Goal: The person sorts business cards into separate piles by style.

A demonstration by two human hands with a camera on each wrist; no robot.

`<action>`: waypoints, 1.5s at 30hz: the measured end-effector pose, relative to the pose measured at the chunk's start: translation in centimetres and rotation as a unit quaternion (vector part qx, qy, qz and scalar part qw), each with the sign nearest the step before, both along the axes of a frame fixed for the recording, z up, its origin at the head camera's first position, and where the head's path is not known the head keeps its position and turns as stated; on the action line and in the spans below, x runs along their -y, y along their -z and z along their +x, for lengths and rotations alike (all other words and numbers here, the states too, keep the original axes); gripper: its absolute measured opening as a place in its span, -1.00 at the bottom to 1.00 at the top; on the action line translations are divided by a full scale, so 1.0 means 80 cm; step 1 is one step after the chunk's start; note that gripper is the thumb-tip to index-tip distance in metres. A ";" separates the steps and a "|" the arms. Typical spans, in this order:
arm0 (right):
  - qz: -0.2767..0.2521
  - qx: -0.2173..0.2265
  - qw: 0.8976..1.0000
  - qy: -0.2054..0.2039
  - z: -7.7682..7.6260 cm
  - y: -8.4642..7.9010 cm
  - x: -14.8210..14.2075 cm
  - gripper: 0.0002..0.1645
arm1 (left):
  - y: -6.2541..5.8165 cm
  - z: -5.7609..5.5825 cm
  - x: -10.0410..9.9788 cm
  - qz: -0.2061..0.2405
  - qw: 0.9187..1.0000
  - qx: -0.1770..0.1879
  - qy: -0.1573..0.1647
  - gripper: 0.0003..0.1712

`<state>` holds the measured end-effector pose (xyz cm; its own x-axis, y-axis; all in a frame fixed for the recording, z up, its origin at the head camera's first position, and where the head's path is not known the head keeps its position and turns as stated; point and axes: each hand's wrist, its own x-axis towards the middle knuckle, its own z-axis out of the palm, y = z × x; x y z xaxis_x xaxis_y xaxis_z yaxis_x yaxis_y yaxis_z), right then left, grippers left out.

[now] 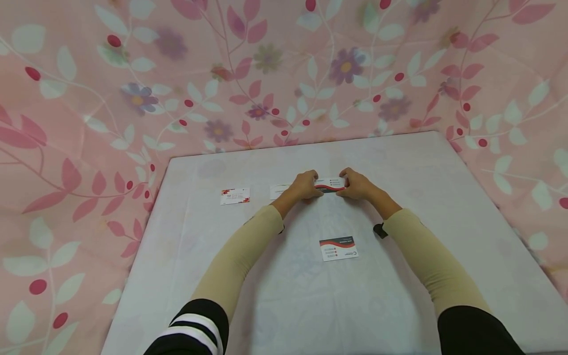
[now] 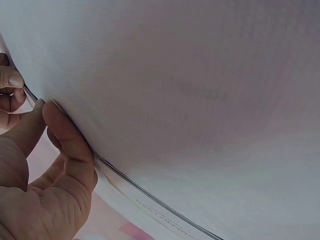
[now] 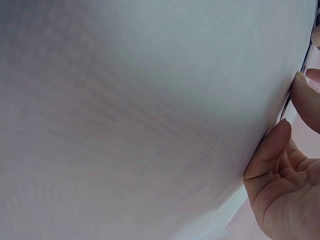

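Note:
Toward the far side of the white table, a business card (image 1: 329, 185) with a red and dark wave lies between my two hands. My left hand (image 1: 303, 185) holds its left end, thumb on the near side and fingers on the far side. At the opposite end, my right hand (image 1: 357, 184) grips it the same way. Seen low in the left wrist view, the left hand's fingers (image 2: 67, 130) bend down at the card's edge. The right hand's fingers (image 3: 272, 145) do likewise in the right wrist view. A pale card (image 1: 278, 191) is partly hidden behind the left hand.
A white card with red and orange corners (image 1: 235, 195) lies farther left. Nearer me is another red and dark wave card (image 1: 338, 248), its print upside down. The white-covered table (image 1: 390, 305) meets pink floral cloth (image 1: 284, 74) behind and at both sides.

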<state>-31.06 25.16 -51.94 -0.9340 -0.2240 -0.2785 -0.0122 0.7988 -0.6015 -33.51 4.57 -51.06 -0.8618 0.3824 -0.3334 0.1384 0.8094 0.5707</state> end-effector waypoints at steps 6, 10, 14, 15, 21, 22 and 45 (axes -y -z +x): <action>0.001 0.002 1.000 0.000 0.001 -0.001 0.000 -0.26 | -0.001 0.000 -0.001 -0.002 1.000 0.002 0.002 -0.30; 0.000 0.008 1.000 -0.001 0.001 -0.002 0.001 -0.28 | 0.000 0.001 0.000 0.004 1.000 0.001 0.000 -0.31; -0.007 0.011 1.000 0.000 0.001 -0.003 -0.001 -0.30 | -0.001 0.002 0.002 0.013 1.000 0.002 -0.003 -0.32; -0.008 0.011 1.000 0.001 0.001 -0.003 -0.001 -0.30 | -0.001 0.003 0.002 0.015 1.000 0.003 -0.002 -0.32; -0.019 0.014 1.000 0.003 0.001 -0.003 -0.003 -0.31 | -0.003 0.002 0.004 0.024 0.999 0.025 -0.008 -0.32; -0.020 0.014 1.000 0.004 0.001 -0.003 -0.003 -0.31 | -0.003 0.002 0.004 0.025 0.999 0.028 -0.009 -0.32; -0.068 0.039 0.997 0.013 -0.006 0.006 -0.011 -0.16 | -0.004 0.000 0.002 0.021 0.999 0.043 -0.024 -0.26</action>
<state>-31.53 26.06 -52.39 -0.9165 -0.2411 -0.3192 0.0581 0.7093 -0.7025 -33.51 4.40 -50.72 -0.8478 0.3571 -0.3921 0.0487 0.7886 0.6129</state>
